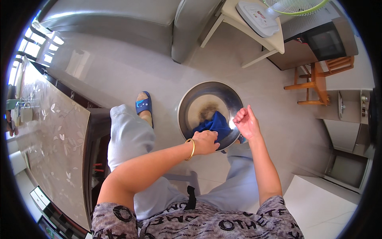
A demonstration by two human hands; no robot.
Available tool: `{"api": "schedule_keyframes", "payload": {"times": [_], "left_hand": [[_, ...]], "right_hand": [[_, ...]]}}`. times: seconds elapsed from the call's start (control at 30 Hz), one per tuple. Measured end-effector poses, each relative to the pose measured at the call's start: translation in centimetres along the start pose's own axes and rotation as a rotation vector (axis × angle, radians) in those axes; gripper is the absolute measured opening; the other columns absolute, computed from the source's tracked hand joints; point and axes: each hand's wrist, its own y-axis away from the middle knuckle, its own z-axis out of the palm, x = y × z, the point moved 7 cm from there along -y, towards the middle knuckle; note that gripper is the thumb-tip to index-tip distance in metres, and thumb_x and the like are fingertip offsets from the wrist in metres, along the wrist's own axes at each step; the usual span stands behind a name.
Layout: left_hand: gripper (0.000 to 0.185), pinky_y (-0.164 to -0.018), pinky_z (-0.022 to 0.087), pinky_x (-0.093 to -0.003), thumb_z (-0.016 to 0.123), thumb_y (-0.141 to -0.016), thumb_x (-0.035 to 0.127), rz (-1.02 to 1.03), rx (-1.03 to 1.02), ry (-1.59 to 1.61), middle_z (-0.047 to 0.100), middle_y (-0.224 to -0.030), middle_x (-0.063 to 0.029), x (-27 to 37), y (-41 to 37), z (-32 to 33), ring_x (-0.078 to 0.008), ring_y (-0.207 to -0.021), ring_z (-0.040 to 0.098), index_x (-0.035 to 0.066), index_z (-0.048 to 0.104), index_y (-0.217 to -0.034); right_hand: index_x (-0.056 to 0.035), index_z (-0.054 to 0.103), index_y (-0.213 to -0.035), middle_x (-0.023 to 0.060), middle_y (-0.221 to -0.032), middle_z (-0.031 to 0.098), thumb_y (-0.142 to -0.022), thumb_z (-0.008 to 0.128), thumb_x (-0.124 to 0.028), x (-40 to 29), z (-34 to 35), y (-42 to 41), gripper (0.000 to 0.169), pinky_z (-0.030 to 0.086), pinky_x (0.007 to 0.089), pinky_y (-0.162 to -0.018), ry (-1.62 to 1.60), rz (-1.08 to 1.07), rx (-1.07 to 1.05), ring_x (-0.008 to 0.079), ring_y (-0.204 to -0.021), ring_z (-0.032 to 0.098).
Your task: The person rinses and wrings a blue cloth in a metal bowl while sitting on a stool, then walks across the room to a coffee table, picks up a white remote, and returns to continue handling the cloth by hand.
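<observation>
A round metal basin [181, 115] stands on the floor between my feet, with dark stains on its bottom. A wet-looking blue cloth [219, 125] lies bunched in the near part of it. My left hand [206, 142], with a gold bangle [191, 148] on the wrist, is at the basin's near edge against the cloth. Its fingertips are partly hidden, so whether it grips the cloth or the rim does not show. Beside the basin's right rim, my right hand [248, 122] is raised, thumb extended and fingers loosely curled, holding nothing.
A leaf-patterned table [56, 128] is at the left. Behind the basin are a grey sofa [119, 18] and a cream table [253, 22] bearing a fan [262, 18]. A wooden chair [317, 83] stands at the right. My slippered foot [144, 106] is left of the basin.
</observation>
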Motion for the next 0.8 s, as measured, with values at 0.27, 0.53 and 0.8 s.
{"api": "schedule_keyframes", "payload": {"times": [0.27,0.53,0.8], "left_hand": [[0.033,-0.090,0.043,-0.0459,0.061,-0.087,0.033,0.011,-0.059,-0.044,0.065,-0.108,-0.0116,0.4,0.1,0.5,-0.0288,-0.108,0.060,0.006,0.060,-0.107],[0.039,-0.095,0.041,-0.0456,0.061,-0.088,0.031,0.014,-0.155,-0.097,0.062,-0.117,-0.0129,0.9,0.5,1.7,-0.0278,-0.115,0.057,0.008,0.058,-0.119],[0.042,-0.094,0.042,-0.0455,0.065,-0.085,0.028,-0.030,-0.046,-0.076,0.062,-0.114,-0.0158,0.5,-0.4,0.3,-0.0320,-0.111,0.058,0.006,0.056,-0.120]], "right_hand": [[-0.0126,0.046,-0.072,-0.0018,-0.067,0.042,-0.099,0.052,-0.035,-0.1,-0.7,0.7,0.036,0.038,0.0285,-0.066,0.087,-0.004,0.007,0.0126,-0.065,0.042],[-0.0121,0.052,-0.076,-0.0009,-0.072,0.049,-0.099,0.056,-0.030,2.1,0.1,-2.5,0.029,0.043,0.0282,-0.068,0.288,0.072,0.024,0.0124,-0.068,0.048],[-0.0128,0.047,-0.076,-0.0012,-0.069,0.043,-0.099,0.053,-0.036,2.1,3.1,-2.2,0.033,0.039,0.0285,-0.069,-0.098,0.123,-0.078,0.0129,-0.068,0.044]]}}
